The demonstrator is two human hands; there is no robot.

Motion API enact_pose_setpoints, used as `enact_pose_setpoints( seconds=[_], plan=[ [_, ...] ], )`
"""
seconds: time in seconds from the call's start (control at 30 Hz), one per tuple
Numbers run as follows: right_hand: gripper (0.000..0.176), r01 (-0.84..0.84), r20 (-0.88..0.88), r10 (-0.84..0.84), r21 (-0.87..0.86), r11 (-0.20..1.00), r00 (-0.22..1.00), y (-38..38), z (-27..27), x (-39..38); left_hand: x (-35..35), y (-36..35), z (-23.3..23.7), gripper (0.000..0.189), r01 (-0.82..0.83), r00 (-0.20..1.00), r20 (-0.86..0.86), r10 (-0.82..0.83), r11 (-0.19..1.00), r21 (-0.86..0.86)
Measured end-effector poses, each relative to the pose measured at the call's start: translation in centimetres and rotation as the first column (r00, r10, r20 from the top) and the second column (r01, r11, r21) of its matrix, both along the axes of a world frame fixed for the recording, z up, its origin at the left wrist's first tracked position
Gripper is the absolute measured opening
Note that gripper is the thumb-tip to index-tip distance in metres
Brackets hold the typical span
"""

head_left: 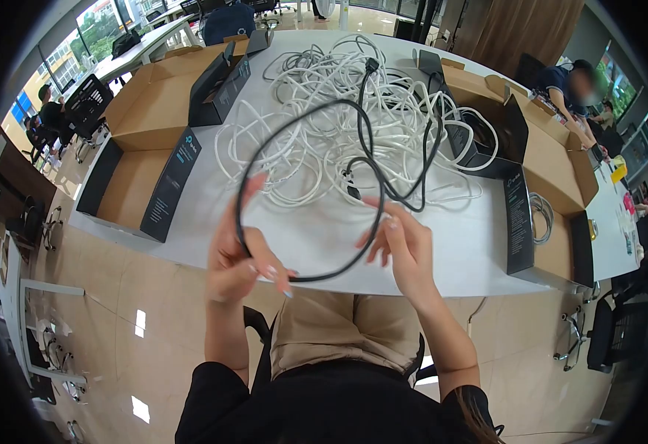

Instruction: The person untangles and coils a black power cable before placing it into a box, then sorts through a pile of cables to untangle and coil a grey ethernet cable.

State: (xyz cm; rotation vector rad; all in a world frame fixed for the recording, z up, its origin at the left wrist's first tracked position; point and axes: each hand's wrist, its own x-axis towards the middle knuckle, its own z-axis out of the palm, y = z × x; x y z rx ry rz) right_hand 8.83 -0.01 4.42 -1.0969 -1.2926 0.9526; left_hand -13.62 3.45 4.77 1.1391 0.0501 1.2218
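Observation:
A black cable (324, 277) is bent into a large loop above the front of the table. My left hand (229, 266) is closed around the loop's lower left side, slightly blurred. At the lower right of the loop, my right hand (411, 248) has its thumb and fingers pinched on the cable. The rest of the black cable runs back over a tangled heap of white cables (309, 140). A black plug (371, 65) lies on top of the heap, and a black connector (352, 191) sits at its front.
An open cardboard box with black sides (172, 189) stands on the left of the white table (450, 255). On the right, another open box (518, 222) contains a coiled grey cable (541, 220). A co-worker (561, 92) sits beyond it. Office chairs (618, 333) stand around.

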Motion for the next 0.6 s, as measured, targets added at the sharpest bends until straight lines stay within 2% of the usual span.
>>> enact_pose_setpoints(
  seconds=[0.07,0.1,0.13,0.17,0.2,0.23,0.27,0.37,0.43,0.57,0.6],
  plan=[
    [0.029,-0.050,-0.206,0.028,-0.100,0.994,0.978,1.6,0.7,-0.9,0.3,-1.0,0.0,0.080,0.064,0.995,-0.071,-0.064,0.998,-0.007],
    [0.030,-0.065,-0.209,0.048,-0.075,0.995,0.977,2.2,0.8,-0.8,0.3,-1.3,0.0,0.079,0.093,0.990,-0.105,-0.094,0.996,-0.011],
    [0.030,-0.081,-0.210,0.068,-0.050,0.995,0.975,2.7,0.6,-0.6,0.4,-1.5,-0.3,0.059,0.079,0.983,-0.168,-0.073,0.996,0.029],
    [0.031,-0.095,-0.212,0.088,-0.027,0.995,0.973,2.9,0.5,-0.5,0.5,-1.6,-0.7,0.051,0.059,0.986,-0.152,-0.063,0.998,-0.029],
    [0.029,-0.102,-0.175,0.099,-0.008,0.995,0.980,2.6,1.2,-0.6,0.7,-1.7,-1.2,0.043,0.041,0.989,-0.135,-0.052,0.995,-0.087],
    [0.029,-0.038,-0.100,0.045,0.071,0.997,0.994,2.3,1.2,-0.7,0.9,-1.6,-1.7,0.035,0.023,0.992,-0.117,-0.040,0.989,-0.146],
    [0.028,0.019,-0.028,-0.015,0.152,0.988,1.000,2.0,1.0,-0.8,1.0,-1.3,-2.3,0.020,-0.057,0.983,-0.183,0.035,0.991,-0.120],
    [0.027,0.088,0.175,-0.162,0.368,0.926,0.971,0.9,1.2,-0.7,2.1,-0.6,-3.1,0.018,-0.287,0.919,-0.332,0.211,0.938,-0.197],
    [0.026,0.071,0.312,-0.259,0.506,0.860,0.914,0.4,1.3,-0.4,2.7,-0.4,-3.5,0.016,-0.371,0.895,-0.316,0.315,0.919,-0.135],
    [0.032,0.043,0.404,-0.340,0.588,0.807,0.849,-0.3,1.7,0.1,3.9,0.6,-4.2,0.017,-0.591,0.756,-0.320,0.570,0.806,0.040],
    [0.030,0.077,0.374,-0.368,0.606,0.792,0.851,-0.4,1.7,0.0,4.1,0.8,-4.4,0.018,-0.636,0.717,-0.301,0.629,0.767,0.087]
  ],
)
